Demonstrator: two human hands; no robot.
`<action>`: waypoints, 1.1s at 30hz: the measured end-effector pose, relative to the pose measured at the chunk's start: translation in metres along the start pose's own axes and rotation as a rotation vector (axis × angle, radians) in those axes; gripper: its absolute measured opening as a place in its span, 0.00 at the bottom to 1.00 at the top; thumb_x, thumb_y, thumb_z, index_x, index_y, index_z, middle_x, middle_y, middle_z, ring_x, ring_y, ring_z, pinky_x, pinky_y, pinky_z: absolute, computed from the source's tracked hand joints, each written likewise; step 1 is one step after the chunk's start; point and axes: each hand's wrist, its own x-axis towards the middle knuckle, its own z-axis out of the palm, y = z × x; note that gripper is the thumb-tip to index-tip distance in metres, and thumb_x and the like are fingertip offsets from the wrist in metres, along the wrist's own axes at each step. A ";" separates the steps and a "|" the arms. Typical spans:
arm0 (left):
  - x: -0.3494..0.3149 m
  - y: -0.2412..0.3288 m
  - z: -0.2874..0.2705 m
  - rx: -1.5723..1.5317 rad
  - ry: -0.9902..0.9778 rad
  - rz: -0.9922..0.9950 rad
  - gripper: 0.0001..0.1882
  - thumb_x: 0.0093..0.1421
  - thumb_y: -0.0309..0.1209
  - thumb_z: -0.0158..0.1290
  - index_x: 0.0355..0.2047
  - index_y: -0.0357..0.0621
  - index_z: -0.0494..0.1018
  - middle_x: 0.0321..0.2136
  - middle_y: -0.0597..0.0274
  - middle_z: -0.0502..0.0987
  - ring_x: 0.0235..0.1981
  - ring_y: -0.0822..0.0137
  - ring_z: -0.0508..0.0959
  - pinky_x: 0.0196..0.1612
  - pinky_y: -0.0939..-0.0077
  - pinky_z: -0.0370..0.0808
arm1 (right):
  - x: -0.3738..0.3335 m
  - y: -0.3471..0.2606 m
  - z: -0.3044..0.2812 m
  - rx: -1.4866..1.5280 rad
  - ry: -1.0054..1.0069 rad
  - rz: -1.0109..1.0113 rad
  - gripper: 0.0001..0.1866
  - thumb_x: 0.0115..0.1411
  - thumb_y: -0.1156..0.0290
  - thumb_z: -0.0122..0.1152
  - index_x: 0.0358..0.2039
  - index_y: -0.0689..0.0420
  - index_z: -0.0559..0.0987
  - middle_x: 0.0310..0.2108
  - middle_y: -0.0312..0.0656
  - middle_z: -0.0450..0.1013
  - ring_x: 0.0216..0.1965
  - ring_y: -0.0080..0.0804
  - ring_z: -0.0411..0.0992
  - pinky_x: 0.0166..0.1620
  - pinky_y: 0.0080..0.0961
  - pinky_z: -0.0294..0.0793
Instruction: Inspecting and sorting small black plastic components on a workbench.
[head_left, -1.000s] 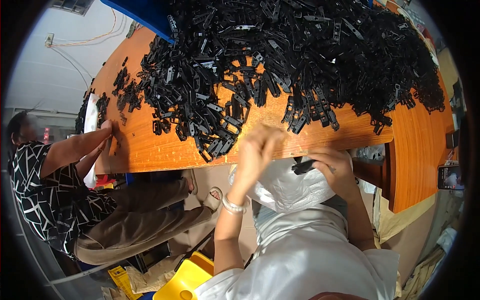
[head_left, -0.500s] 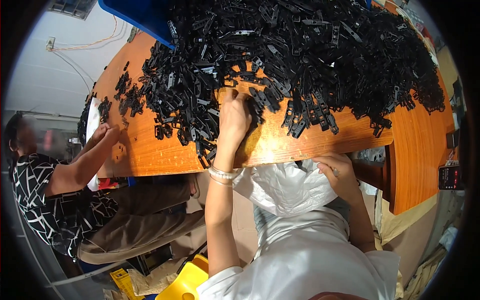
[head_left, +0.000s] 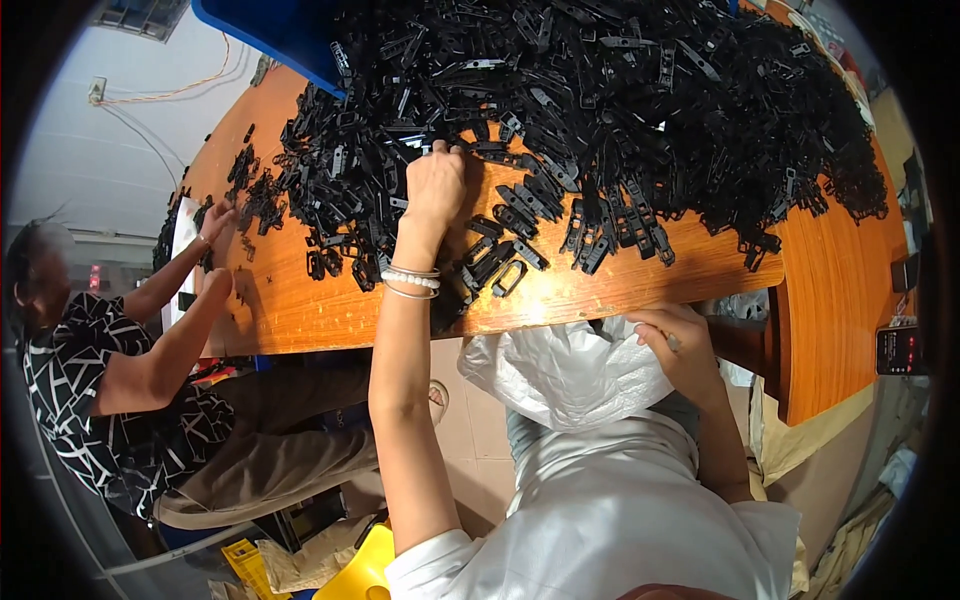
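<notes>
My left hand (head_left: 436,186), bracelets at its wrist, is at the near edge of a big heap of small black plastic parts (head_left: 600,110). Its fingers are curled down against the heap, and the fingertips are hidden, so what they grip cannot be made out. Several loose black parts (head_left: 500,262) lie beside my left wrist, close to the table's front edge. Below that edge, my right hand (head_left: 682,350) has its fingers bent around the rim of a white woven sack (head_left: 570,385). The sack hangs over my lap with its mouth against the table.
The wooden table (head_left: 700,280) curves around me. At the left, a co-worker (head_left: 110,370) in a patterned top handles parts at the same table. A blue bin (head_left: 270,35) stands at the far left, a yellow bin (head_left: 365,570) below. A phone (head_left: 897,350) is at the right.
My left hand has moved up and left to the heap. More loose parts now show near the front edge. The co-worker's hand has reached farther up the table. My right hand stays put.
</notes>
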 end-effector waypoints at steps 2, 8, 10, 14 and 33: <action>-0.003 -0.001 0.000 -0.079 0.165 0.061 0.11 0.48 0.30 0.51 0.33 0.41 0.73 0.32 0.49 0.73 0.31 0.50 0.75 0.33 0.64 0.73 | 0.000 0.001 -0.008 0.027 0.048 0.068 0.08 0.50 0.81 0.53 0.32 0.65 0.76 0.25 0.42 0.72 0.25 0.27 0.69 0.30 0.19 0.67; -0.030 0.013 -0.036 -0.642 0.339 -0.153 0.09 0.43 0.25 0.59 0.20 0.34 0.70 0.19 0.51 0.70 0.20 0.58 0.73 0.25 0.70 0.69 | 0.012 0.024 -0.036 -0.261 0.512 -0.113 0.05 0.52 0.79 0.54 0.31 0.63 0.76 0.30 0.39 0.70 0.25 0.22 0.67 0.28 0.17 0.65; -0.043 0.034 -0.053 -0.933 0.228 -0.269 0.11 0.46 0.27 0.61 0.18 0.34 0.69 0.11 0.64 0.71 0.12 0.78 0.66 0.16 0.85 0.62 | 0.015 0.030 -0.044 -0.352 0.856 -0.013 0.06 0.53 0.78 0.56 0.33 0.61 0.75 0.29 0.39 0.69 0.24 0.23 0.66 0.28 0.17 0.64; -0.085 0.069 -0.075 -1.427 -0.064 -0.335 0.10 0.45 0.24 0.61 0.20 0.36 0.69 0.15 0.64 0.73 0.14 0.77 0.71 0.18 0.88 0.67 | 0.015 0.046 -0.062 -0.654 0.907 0.225 0.08 0.51 0.76 0.59 0.34 0.58 0.73 0.27 0.39 0.67 0.22 0.24 0.64 0.27 0.18 0.64; -0.140 0.151 -0.014 -1.843 -0.053 -0.085 0.05 0.50 0.18 0.55 0.29 0.34 0.73 0.34 0.66 0.71 0.25 0.84 0.69 0.25 0.91 0.64 | -0.002 0.006 -0.027 -0.126 0.413 -0.223 0.06 0.47 0.85 0.52 0.27 0.64 0.72 0.37 0.45 0.69 0.33 0.34 0.69 0.36 0.24 0.68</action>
